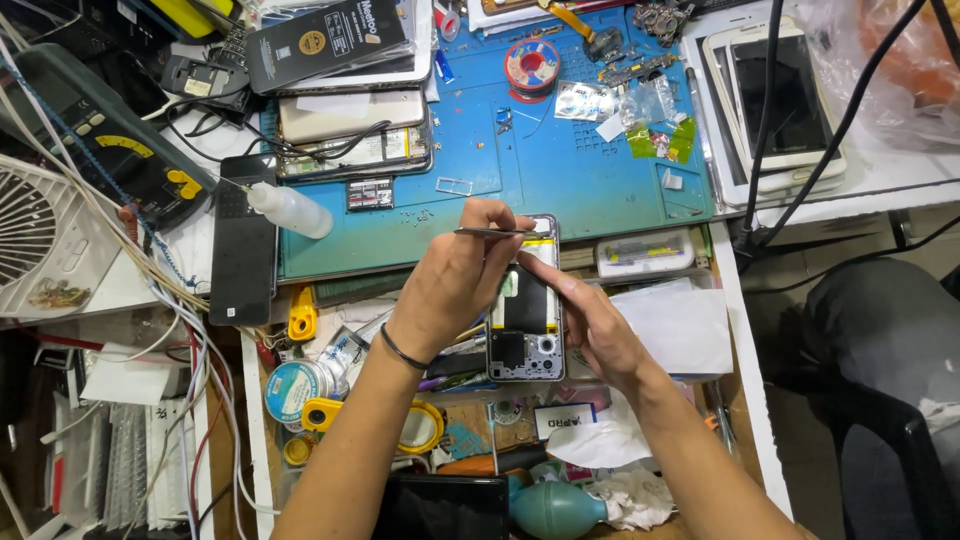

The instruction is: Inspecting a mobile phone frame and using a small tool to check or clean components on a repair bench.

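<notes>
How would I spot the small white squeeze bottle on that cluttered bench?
Find the big blue work mat covering the bench top. At its left edge, beside a long black slab, lies the small white plastic squeeze bottle, tipped on its side. Its thin needle nozzle points left, and nothing else nearby is plain white and rounded like it.

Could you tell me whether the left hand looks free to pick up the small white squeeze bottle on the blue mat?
Probably not at once: the left hand is pinching metal tweezers over the opened phone. The white squeeze bottle itself lies uncovered.
</notes>
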